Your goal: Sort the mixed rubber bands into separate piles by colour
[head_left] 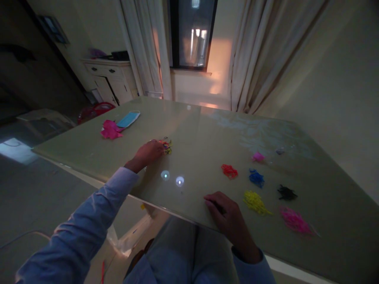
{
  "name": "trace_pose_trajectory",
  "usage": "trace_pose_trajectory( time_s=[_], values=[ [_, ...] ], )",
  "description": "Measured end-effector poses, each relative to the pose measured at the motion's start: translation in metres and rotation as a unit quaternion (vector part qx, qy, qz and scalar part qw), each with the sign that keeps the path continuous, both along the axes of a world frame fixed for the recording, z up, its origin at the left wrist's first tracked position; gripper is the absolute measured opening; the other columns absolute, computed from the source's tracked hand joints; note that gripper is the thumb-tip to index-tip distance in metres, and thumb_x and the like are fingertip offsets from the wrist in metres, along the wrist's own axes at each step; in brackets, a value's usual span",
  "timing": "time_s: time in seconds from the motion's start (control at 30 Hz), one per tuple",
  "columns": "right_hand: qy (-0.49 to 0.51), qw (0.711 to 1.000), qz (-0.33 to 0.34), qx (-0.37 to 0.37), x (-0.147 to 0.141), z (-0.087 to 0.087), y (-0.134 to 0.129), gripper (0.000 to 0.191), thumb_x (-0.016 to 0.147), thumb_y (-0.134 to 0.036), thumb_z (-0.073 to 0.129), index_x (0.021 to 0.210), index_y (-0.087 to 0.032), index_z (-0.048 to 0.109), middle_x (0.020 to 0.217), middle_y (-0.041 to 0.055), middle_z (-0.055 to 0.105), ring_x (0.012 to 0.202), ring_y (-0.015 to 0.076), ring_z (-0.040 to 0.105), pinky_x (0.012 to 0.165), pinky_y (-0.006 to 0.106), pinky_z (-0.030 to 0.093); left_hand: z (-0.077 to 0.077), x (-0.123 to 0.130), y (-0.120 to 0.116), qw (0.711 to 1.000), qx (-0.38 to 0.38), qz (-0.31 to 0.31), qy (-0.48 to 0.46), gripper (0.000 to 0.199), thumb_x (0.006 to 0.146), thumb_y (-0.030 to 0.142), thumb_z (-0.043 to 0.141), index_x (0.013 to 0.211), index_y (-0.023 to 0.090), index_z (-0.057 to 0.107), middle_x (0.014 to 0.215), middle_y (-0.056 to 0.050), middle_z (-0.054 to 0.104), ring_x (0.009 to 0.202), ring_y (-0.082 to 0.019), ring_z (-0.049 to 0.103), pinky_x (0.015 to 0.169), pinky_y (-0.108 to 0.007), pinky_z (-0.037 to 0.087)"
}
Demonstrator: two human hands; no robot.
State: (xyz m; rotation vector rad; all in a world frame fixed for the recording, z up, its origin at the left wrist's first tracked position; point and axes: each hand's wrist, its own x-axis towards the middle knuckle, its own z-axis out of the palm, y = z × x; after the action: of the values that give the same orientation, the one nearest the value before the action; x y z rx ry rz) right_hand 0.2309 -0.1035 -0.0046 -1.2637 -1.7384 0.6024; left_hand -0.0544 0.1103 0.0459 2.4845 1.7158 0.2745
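My left hand (150, 153) reaches over the table and touches a small pile of mixed-colour bands (167, 146); its fingertips are hidden, so its grip is unclear. My right hand (223, 209) rests by the near table edge with its fingers curled in, and whatever they hold, if anything, is too small to name. To its right lie separate piles: red bands (229, 171), blue bands (256, 178), yellow bands (256, 202), black bands (287, 193) and pink bands (296, 221).
A pink crumpled item (111, 129) and a blue face mask (128, 119) lie at the table's left. Beyond the piles are a small pink item (258, 157) and a small clear item (280, 151). The near table edge (174, 215) runs above my lap.
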Motion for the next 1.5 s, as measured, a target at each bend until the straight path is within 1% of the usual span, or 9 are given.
trace_pose_trajectory(
  time_s=[0.3, 0.5, 0.6, 0.77, 0.83, 0.9, 1.13, 1.33, 1.5],
  values=[
    [-0.011, 1.000, -0.007, 0.027, 0.000, 0.000, 0.002, 0.013, 0.093, -0.021, 0.058, 0.093, -0.021, 0.071, 0.081, 0.0034, 0.071, 0.074, 0.0155, 0.066, 0.068, 0.024, 0.050, 0.009, -0.009, -0.004, 1.000, 0.007, 0.011, -0.027, 0.028, 0.088, 0.031, 0.049, 0.092, 0.022, 0.075, 0.092, -0.007, 0.077, 0.080, -0.020, 0.068, 0.070, -0.026, 0.044],
    [-0.012, 0.999, -0.008, 0.032, -0.001, 0.001, 0.001, 0.013, 0.093, -0.022, 0.058, 0.093, -0.021, 0.071, 0.081, 0.0033, 0.070, 0.074, 0.0155, 0.066, 0.068, 0.024, 0.050, 0.020, -0.006, -0.021, 0.971, 0.001, 0.041, -0.234, 0.020, 0.077, 0.033, 0.065, 0.083, 0.017, 0.076, 0.079, -0.005, 0.075, 0.066, -0.017, 0.063, 0.065, -0.026, 0.045],
    [-0.010, 0.999, -0.011, 0.028, -0.001, 0.002, 0.001, 0.013, 0.093, -0.022, 0.058, 0.092, -0.021, 0.071, 0.080, 0.0031, 0.070, 0.073, 0.0152, 0.065, 0.067, 0.024, 0.050, 0.030, 0.008, -0.047, 0.897, -0.046, 0.067, -0.435, 0.023, 0.069, 0.036, 0.076, 0.079, 0.015, 0.075, 0.073, -0.004, 0.073, 0.059, -0.013, 0.058, 0.057, -0.024, 0.042],
    [-0.001, 1.000, -0.011, 0.024, -0.001, 0.001, 0.001, 0.013, 0.092, -0.022, 0.059, 0.093, -0.021, 0.071, 0.081, 0.0030, 0.070, 0.073, 0.0149, 0.065, 0.066, 0.024, 0.049, 0.046, 0.045, -0.104, 0.678, -0.149, 0.059, -0.718, 0.025, 0.063, 0.030, 0.085, 0.081, 0.017, 0.073, 0.065, 0.002, 0.064, 0.050, -0.005, 0.048, 0.048, -0.019, 0.035],
    [0.002, 1.000, -0.011, 0.023, -0.001, 0.001, 0.001, 0.013, 0.092, -0.022, 0.059, 0.093, -0.021, 0.072, 0.082, 0.0031, 0.071, 0.074, 0.0152, 0.065, 0.067, 0.024, 0.049, 0.049, 0.060, -0.120, 0.639, -0.190, 0.033, -0.744, 0.023, 0.063, 0.027, 0.086, 0.080, 0.018, 0.074, 0.063, 0.003, 0.063, 0.049, -0.005, 0.047, 0.046, -0.018, 0.034],
    [0.002, 1.000, -0.012, 0.015, -0.002, 0.001, 0.001, 0.013, 0.092, -0.022, 0.059, 0.093, -0.021, 0.072, 0.082, 0.0034, 0.071, 0.075, 0.0155, 0.065, 0.068, 0.025, 0.049, 0.049, 0.074, -0.130, 0.625, -0.222, 0.017, -0.748, 0.021, 0.064, 0.025, 0.085, 0.079, 0.017, 0.074, 0.061, 0.003, 0.062, 0.048, -0.004, 0.046, 0.046, -0.018, 0.033],
    [0.009, 1.000, -0.015, 0.010, -0.002, -0.001, 0.000, 0.012, 0.091, -0.022, 0.059, 0.093, -0.020, 0.071, 0.080, 0.0029, 0.069, 0.071, 0.0152, 0.062, 0.067, 0.025, 0.048, 0.037, 0.122, -0.143, 0.628, -0.291, -0.020, -0.721, 0.020, 0.068, 0.028, 0.084, 0.082, 0.017, 0.075, 0.061, 0.002, 0.062, 0.050, -0.005, 0.045, 0.046, -0.017, 0.032],
    [-0.024, 0.999, -0.028, -0.018, -0.006, 0.000, 0.001, 0.015, 0.089, -0.016, 0.057, 0.090, -0.021, 0.071, 0.084, 0.0029, 0.072, 0.076, 0.0166, 0.065, 0.070, 0.026, 0.050, 0.038, 0.173, -0.153, 0.738, -0.287, -0.102, -0.602, 0.020, 0.073, 0.033, 0.078, 0.084, 0.016, 0.074, 0.068, -0.001, 0.066, 0.054, -0.007, 0.051, 0.049, -0.019, 0.038],
    [-0.114, 0.991, -0.057, -0.049, -0.006, -0.013, 0.002, 0.030, 0.083, -0.014, 0.063, 0.112, -0.021, 0.068, 0.110, 0.0091, 0.074, 0.103, 0.0273, 0.068, 0.089, 0.037, 0.054, 0.035, 0.239, -0.152, 0.818, -0.230, -0.268, -0.454, 0.015, 0.082, 0.026, 0.065, 0.088, 0.015, 0.074, 0.078, -0.004, 0.071, 0.058, -0.009, 0.054, 0.055, -0.020, 0.042]
  ],
)
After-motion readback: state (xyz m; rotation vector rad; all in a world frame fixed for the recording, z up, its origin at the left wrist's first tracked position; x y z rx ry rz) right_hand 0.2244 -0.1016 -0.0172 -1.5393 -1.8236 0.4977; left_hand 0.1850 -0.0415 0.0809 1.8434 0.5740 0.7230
